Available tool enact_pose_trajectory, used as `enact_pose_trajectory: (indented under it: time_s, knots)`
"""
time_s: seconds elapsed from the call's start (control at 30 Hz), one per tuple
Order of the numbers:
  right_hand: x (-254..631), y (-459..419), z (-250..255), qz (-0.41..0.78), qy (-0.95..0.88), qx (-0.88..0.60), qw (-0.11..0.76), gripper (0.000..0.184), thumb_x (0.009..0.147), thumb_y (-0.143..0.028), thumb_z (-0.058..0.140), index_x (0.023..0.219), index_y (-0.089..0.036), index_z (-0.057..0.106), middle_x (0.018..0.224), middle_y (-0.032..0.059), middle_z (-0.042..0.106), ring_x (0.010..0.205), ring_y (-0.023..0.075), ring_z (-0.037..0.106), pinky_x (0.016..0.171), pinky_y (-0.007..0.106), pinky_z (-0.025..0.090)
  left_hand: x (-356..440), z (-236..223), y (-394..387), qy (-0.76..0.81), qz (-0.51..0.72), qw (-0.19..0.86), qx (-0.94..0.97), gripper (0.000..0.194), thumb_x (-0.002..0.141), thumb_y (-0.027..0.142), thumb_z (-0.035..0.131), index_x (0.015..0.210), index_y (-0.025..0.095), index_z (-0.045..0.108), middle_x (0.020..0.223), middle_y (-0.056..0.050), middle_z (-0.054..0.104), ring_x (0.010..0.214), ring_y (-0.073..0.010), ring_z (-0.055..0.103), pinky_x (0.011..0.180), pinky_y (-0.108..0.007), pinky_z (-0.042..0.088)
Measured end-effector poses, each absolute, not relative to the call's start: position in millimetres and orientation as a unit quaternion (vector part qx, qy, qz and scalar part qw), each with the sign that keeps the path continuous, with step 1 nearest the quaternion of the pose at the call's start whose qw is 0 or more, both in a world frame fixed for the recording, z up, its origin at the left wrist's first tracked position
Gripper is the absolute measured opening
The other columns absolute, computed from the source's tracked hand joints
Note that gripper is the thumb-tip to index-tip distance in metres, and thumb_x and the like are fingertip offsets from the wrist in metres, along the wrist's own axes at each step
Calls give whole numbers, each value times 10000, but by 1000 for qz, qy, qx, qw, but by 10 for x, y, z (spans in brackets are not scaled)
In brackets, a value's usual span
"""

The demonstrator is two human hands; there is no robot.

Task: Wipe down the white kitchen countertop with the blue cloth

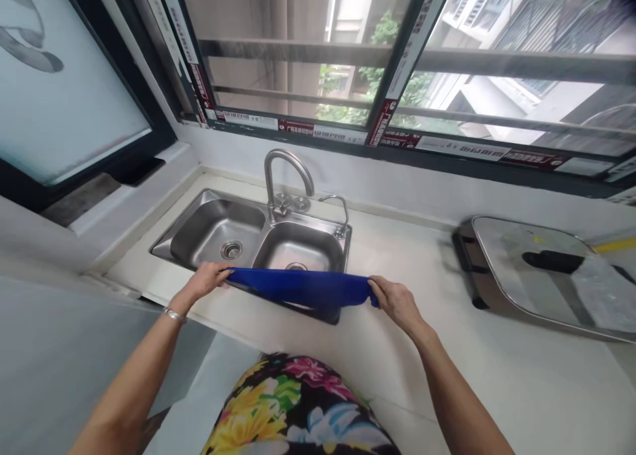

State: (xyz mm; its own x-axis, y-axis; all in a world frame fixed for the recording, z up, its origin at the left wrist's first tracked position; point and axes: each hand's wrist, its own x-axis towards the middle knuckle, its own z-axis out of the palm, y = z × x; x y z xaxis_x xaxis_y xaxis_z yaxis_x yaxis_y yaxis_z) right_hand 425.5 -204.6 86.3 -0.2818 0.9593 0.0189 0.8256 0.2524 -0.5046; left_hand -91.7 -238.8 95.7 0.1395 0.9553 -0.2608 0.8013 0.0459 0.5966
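A blue cloth [303, 288] is stretched out between my two hands, over the front edge of the double sink. My left hand [207, 279] pinches its left end, and a silver bracelet [175, 315] circles that wrist. My right hand [397, 301] grips the right end, where a small corner hangs down. Behind the cloth lies the stainless steel sink [262, 233] with two basins. The cloth hides part of the right basin and its front rim.
A tall curved faucet [271, 183] and a smaller thin tap [342, 210] stand at the sink's back. On the right of the white counter [412, 256] sits an electric pan [546, 269] with a glass lid. A window frame [322, 134] runs behind; an open pane [74, 77] juts in at left.
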Motion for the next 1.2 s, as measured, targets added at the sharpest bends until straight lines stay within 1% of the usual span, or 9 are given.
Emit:
enact_pose_trajectory:
  time_s: [0.23,0.33,0.43,0.6,0.73,0.87,1.0,1.1,1.2]
  knots:
    - [4126,-2103,1233,82,-733,-574,356,449,1013,-493,363,1183,-208,665,1054,95,742,846,190,696,789,293,526,-480,1260,-2387,648,289,137,691,422,960,481,445,1189,263,724,1051,-30,782,875,-180,726,847,-265,545]
    - [4134,-2274,851,102,-726,-628,263,564,1028,-451,198,1043,-191,698,873,111,745,782,208,700,707,296,524,-437,920,-2666,657,292,195,667,522,979,532,348,1049,221,760,908,-58,786,783,-188,725,786,-284,566]
    - [4214,-2398,496,183,-782,-579,137,511,996,-518,288,911,-241,709,707,58,723,645,203,683,586,276,489,-588,608,-2891,565,127,341,741,473,908,587,465,948,228,770,813,-53,781,650,-191,706,720,-289,573]
    - [4484,-2342,551,260,-732,-605,172,525,989,-572,305,1131,-235,682,612,5,683,587,186,666,662,290,526,-824,665,-2669,632,161,329,683,477,929,545,442,1158,238,725,844,-37,793,773,-210,745,797,-289,568]
    - [4711,-2132,848,252,-692,-642,213,514,967,-606,368,1110,-230,689,484,-34,596,540,188,645,649,299,535,-423,851,-2187,619,187,307,698,425,920,477,472,1124,226,748,923,-42,801,844,-222,749,821,-296,569]
    - [5092,-2036,1249,197,-642,-663,330,563,925,-656,454,1154,-198,689,619,4,679,508,172,637,606,302,563,127,1145,-1833,570,223,211,762,369,941,406,494,1157,245,746,1053,-38,791,934,-215,740,902,-308,554]
    - [5636,-2271,1498,143,-588,-690,397,582,903,-674,489,1202,-215,685,997,59,742,623,159,672,597,312,608,543,1301,-1803,501,289,167,798,372,978,357,476,1263,259,694,1187,-32,754,1045,-204,720,980,-331,546]
    - [6046,-2676,1239,141,-578,-704,388,540,888,-653,518,1172,-231,700,1168,66,714,829,193,698,759,361,638,866,983,-2031,437,258,191,840,386,979,282,481,1325,274,652,1254,-37,726,1105,-196,704,1010,-343,549]
    - [6329,-3179,623,155,-545,-762,313,529,843,-649,528,1096,-228,725,1064,87,741,771,220,698,764,395,618,1182,402,-2392,376,149,230,885,411,960,171,485,1311,298,656,1305,-51,698,1096,-198,712,948,-333,586]
